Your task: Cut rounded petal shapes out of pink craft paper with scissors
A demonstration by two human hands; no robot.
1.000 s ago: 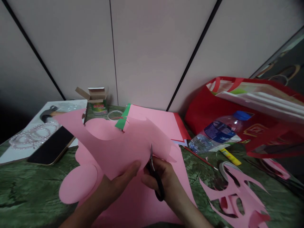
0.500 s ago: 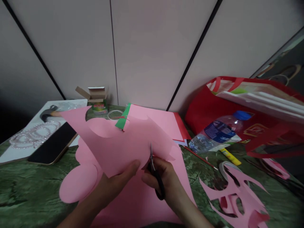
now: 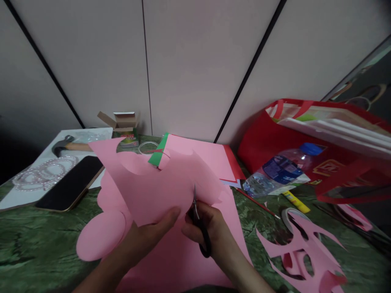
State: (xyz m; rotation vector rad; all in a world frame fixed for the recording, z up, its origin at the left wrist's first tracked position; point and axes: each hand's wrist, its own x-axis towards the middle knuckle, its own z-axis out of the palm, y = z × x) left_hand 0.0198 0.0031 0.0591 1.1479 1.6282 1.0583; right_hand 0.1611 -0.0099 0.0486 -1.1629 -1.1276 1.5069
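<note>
My left hand [image 3: 159,228] pinches the lower edge of a pink paper sheet [image 3: 161,191], its thumb on top. Curved pieces are cut out of the sheet's far left edge. In my right hand [image 3: 210,228] are scissors [image 3: 200,228] with black handles, their blades at the paper near its lower right part. Fingers of my left hand are hidden beneath the sheet. Pink paper ovals [image 3: 101,235] lie in an overlapping row to the left. A large pink sheet [image 3: 180,264] is spread under both hands.
To the left are a black phone [image 3: 71,183], bead strings [image 3: 45,173] and a hammer [image 3: 71,145]. An opened small box [image 3: 126,134] stands behind. On the right are a water bottle [image 3: 279,171], a red bag [image 3: 259,134], a glue tube [image 3: 296,201] and pink paper scraps [image 3: 308,252].
The far left part of the held pink sheet has swung to the right, showing more of the hammer's handle. Both hands have stayed nearly in place.
</note>
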